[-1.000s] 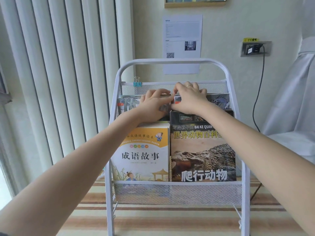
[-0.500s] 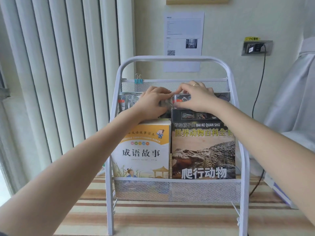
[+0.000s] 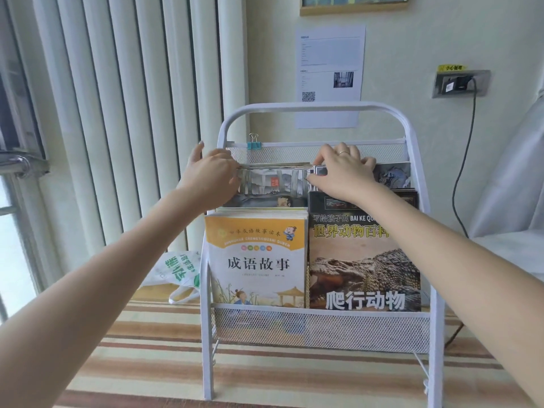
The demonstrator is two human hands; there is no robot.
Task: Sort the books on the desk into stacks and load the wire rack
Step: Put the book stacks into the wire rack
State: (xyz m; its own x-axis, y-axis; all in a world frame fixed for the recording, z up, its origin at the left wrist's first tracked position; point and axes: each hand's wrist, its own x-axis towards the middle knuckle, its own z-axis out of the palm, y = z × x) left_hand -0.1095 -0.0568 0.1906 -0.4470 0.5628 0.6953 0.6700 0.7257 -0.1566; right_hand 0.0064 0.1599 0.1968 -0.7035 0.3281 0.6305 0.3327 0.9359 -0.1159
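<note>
Vertical blinds (image 3: 117,113), pale, cover the left. Printed notice (image 3: 329,75) with a QR code on the wall, under a picture frame (image 3: 353,7). Wall socket (image 3: 460,83) with a yellow label, dark cable (image 3: 463,160) hanging down. Striped rug (image 3: 147,348). White-and-green plastic bag (image 3: 176,272), possibly crumpled, on the floor.

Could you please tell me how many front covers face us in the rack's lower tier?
2: the yellow story book on the left, the crocodile book on the right. More books stand hidden behind them.
</note>
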